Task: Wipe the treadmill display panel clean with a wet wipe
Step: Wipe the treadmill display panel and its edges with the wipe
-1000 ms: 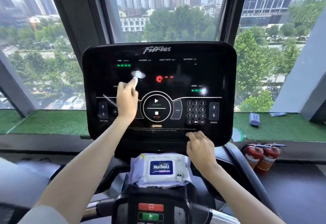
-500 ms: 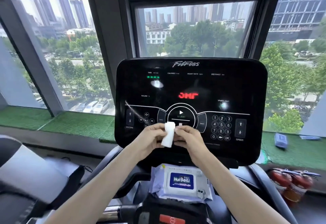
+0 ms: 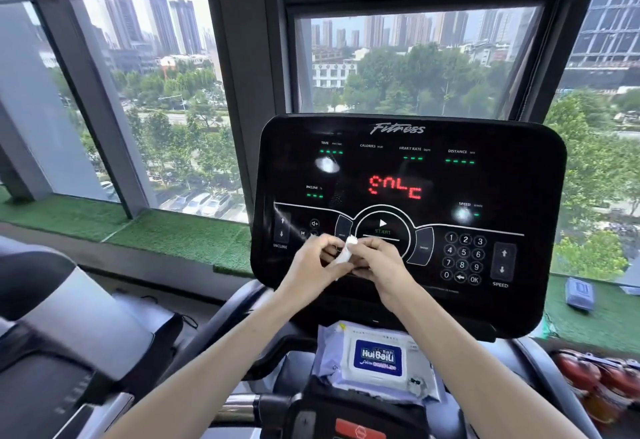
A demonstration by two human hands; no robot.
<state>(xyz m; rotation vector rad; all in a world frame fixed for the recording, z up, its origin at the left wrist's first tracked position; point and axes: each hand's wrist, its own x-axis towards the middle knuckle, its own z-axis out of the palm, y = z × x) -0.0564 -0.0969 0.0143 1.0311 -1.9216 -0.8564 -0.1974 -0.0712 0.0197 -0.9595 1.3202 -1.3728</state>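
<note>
The display panel is a glossy black slab with rounded corners, and red and green lights glow on it. A small white wet wipe, soft and crumpled, is in front of its lower middle. The left hand and right hand meet there, their curled fingers pinching the wipe between them.

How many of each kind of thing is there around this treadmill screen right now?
Display panel: 1
Wet wipe: 1, pinched by left hand and right hand
Wipe pack: 1
Blue packet, far right: 1
Red fire extinguishers, blurred: 2
Total: 6
</note>
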